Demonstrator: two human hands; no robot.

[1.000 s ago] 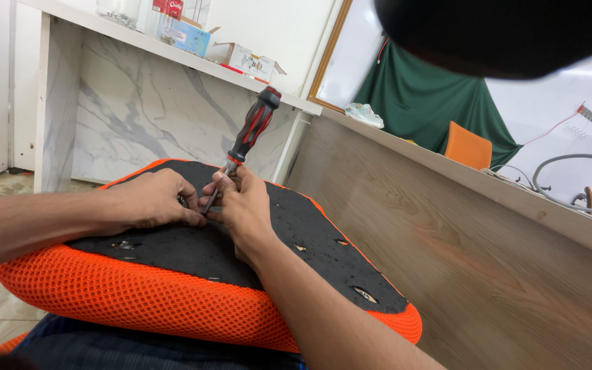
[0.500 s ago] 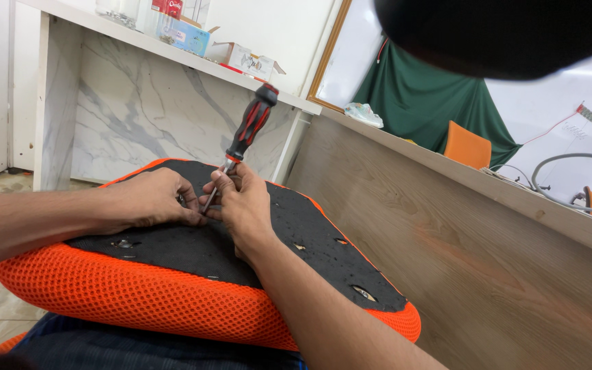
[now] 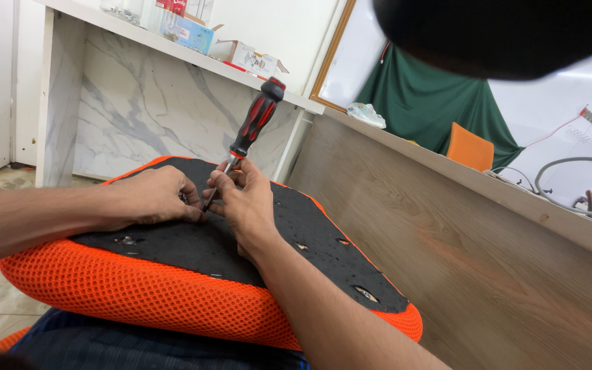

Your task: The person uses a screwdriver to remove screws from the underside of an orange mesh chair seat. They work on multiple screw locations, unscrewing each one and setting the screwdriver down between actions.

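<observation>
The screwdriver (image 3: 255, 122) shaft is pinched by the right hand (image 3: 244, 199), tip down on the black underside of the orange seat (image 3: 173, 294). The left hand (image 3: 152, 196) is curled beside the tip, fingertips on the seat.

The seat cushion (image 3: 138, 294) wears coarse orange mesh cloth round its edge; its underside (image 3: 289, 226) is matt black fabric, slightly fuzzy. The screwdriver (image 3: 255, 123), at 12 o'clock from the hands, has a glossy red-and-black plastic handle and a bare metal shank. At 3 o'clock stands a matt, grained wood panel (image 3: 488, 274); at 10 o'clock a smooth, veined marble wall (image 3: 138, 116).
</observation>
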